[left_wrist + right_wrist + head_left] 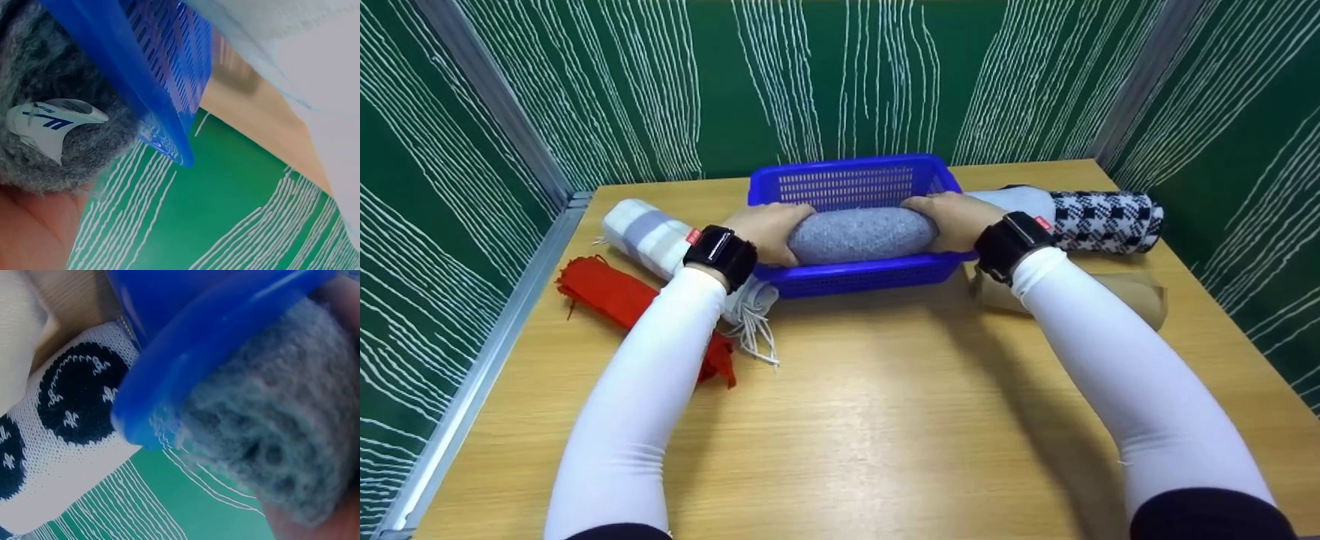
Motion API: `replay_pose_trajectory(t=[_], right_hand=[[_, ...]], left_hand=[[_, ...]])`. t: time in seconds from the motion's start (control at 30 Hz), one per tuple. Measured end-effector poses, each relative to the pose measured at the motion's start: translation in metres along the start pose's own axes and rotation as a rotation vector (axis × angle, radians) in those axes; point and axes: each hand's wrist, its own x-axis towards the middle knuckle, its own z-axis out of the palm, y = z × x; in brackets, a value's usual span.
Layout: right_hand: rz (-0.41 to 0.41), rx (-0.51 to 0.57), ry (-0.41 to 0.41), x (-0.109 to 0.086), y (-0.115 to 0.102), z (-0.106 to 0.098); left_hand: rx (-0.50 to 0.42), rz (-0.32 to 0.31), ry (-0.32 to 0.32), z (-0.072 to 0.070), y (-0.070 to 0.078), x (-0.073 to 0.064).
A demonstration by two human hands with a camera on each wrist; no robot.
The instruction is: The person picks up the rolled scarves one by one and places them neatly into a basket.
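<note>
A rolled grey fuzzy cloth (864,235) lies lengthwise across the opening of a blue plastic basket (862,277), close above its near rim. My left hand (769,229) grips the roll's left end, fingers and thumb spread round it. At the other end, my right hand (960,220) holds it the same way. In the left wrist view, a white tag (45,121) with blue print sticks out of that end of the roll. The right wrist view shows the coiled layers of the grey roll (275,444) beside the basket rim (169,377).
Left of the basket lie a white-and-grey striped scarf roll (649,232) with fringe and a red fringed roll (604,289). To the right are a black-and-white checked roll (1106,221), a white knit roll (84,399) with black smiley faces, and a tan roll (1132,296). Green walls (862,82) enclose the table (847,435).
</note>
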Motion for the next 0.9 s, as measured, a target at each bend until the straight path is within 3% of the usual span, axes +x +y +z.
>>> replay_pose_trajectory(t=[0.47,0.73,0.9], right_hand=[[-0.006,0.045,-0.023,0.0023,-0.0014,-0.0058],[0.063,0.055,-0.09,0.0012,-0.0025,-0.0091],[0.063,0.064,-0.092,0.0005,-0.0001,-0.0103]], left_hand=[[-0.043,-0.022,-0.041,-0.0045,0.0025,-0.0009],[-0.06,-0.032,-0.053,-0.0063,0.0043,-0.004],[-0.079,-0.018,-0.051,-0.0081,0.0037,-0.0045]])
